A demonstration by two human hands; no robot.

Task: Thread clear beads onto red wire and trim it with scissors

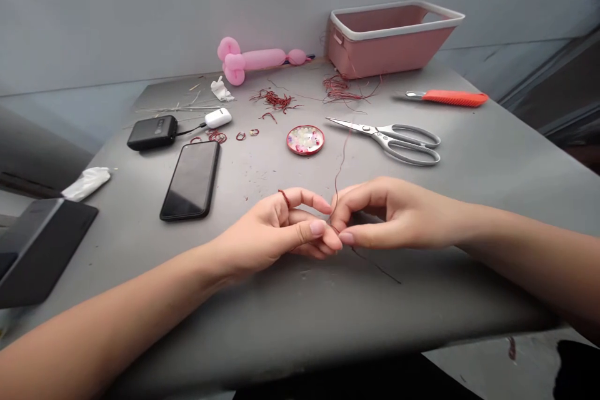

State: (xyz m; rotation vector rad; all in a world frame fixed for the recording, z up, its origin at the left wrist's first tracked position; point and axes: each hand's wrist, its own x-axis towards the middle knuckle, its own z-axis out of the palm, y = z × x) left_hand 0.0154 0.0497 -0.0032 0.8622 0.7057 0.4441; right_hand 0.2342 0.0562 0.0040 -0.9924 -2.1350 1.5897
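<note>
My left hand [300, 225] and my right hand [375, 212] meet low over the front of the table, fingertips close together. Both pinch a thin dark red cord [340, 165]. One length of it runs up toward the scissors, and a tail trails down to the right below my fingers. Just where the cord passes between the fingertips is partly hidden. A red cord ring [284, 198] sits around my left index finger. Beyond my hands lie a round red-rimmed dish [305, 139] of small pale and pink beads and silver scissors [389, 137], blades pointing left.
A pink basket [398, 53] stands at the back, tangled red cord [344, 89] before it. An orange-handled cutter [452, 98] lies right. Leftward are a phone [191, 181], a black power bank [152, 132], a pink balloon [262, 59], red cord scraps [276, 100] and small cord rings [240, 136].
</note>
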